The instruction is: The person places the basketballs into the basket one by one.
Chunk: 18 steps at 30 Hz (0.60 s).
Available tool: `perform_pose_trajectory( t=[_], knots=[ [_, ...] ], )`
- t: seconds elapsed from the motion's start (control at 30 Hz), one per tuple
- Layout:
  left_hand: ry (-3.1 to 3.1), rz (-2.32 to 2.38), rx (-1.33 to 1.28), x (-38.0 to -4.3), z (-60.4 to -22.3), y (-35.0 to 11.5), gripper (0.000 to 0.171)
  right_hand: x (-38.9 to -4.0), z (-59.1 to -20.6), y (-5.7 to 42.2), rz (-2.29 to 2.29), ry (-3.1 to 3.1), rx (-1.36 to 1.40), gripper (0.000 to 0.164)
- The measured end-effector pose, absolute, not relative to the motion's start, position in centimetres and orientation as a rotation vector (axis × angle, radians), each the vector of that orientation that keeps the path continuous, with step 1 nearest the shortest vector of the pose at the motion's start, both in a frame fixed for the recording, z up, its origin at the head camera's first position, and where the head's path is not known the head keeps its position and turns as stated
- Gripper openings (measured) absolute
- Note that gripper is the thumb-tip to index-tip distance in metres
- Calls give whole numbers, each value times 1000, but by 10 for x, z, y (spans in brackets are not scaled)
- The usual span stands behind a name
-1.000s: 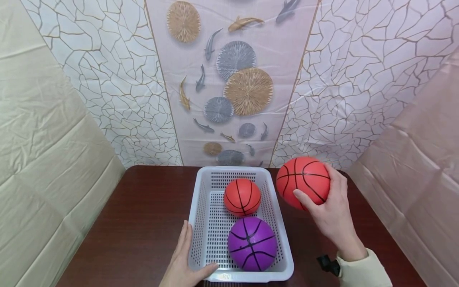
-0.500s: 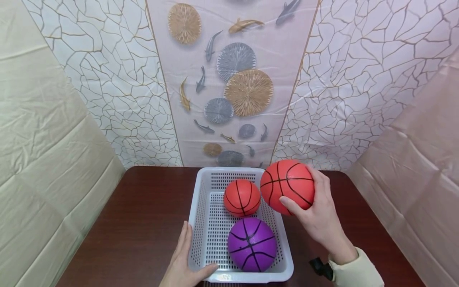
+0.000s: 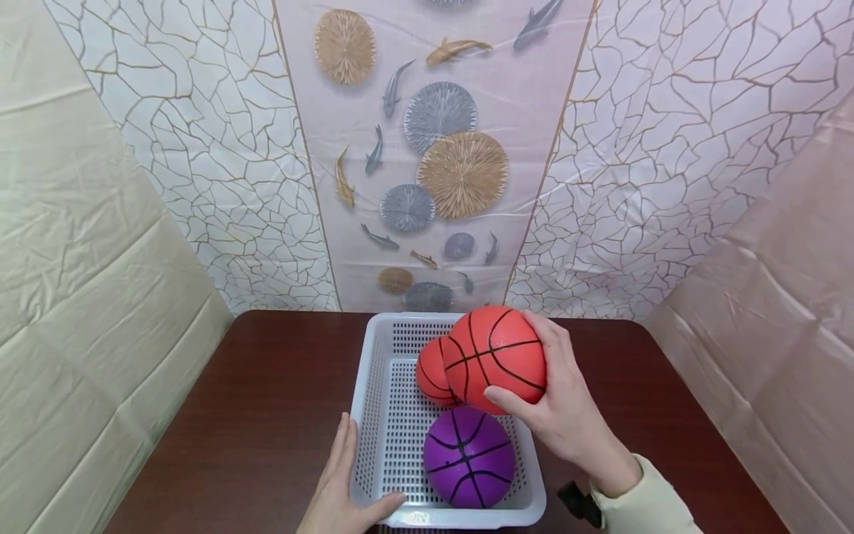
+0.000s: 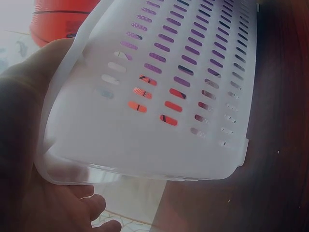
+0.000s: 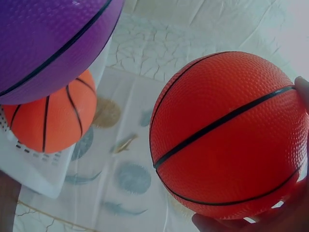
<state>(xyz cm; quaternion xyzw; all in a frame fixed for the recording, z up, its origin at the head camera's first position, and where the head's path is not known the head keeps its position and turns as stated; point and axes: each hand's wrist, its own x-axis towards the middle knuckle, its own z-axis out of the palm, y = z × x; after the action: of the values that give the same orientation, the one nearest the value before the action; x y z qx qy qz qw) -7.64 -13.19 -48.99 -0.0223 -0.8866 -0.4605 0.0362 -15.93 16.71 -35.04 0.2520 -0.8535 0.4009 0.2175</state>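
My right hand (image 3: 560, 404) grips a red toy basketball (image 3: 497, 360) with black lines, thumb on its near side and fingers round its right. In the head view this ball overlaps the right side of a white perforated plastic basket (image 3: 365, 378) and partly covers a smaller red basketball (image 3: 432, 371) inside it. A purple basketball (image 3: 469, 460) lies in the basket's near right corner. My left hand (image 3: 343, 482) rests at the near left corner of the basket, fingers extended along the outer wall and thumb over the near rim. The right wrist view shows the held red ball (image 5: 227, 135) close up.
The basket stands on a dark brown table (image 3: 280, 386). Behind it hangs a patterned cloth (image 3: 460, 170) with fish and round motifs. Beige fabric walls (image 3: 100, 297) flank the table on both sides.
My right hand has carried the red basketball leftward, from beside the basket to over its right part, now partly hiding the smaller red ball. My left hand stays at the basket corner.
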Motion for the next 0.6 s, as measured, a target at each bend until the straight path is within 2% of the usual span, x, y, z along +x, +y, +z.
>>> perform_pose_trajectory(
  t=[0.6],
  knots=[
    [-2755,-1431,-19,-76,-486,-132,123,-161,-349,138,1163,-2372,836,99]
  ],
)
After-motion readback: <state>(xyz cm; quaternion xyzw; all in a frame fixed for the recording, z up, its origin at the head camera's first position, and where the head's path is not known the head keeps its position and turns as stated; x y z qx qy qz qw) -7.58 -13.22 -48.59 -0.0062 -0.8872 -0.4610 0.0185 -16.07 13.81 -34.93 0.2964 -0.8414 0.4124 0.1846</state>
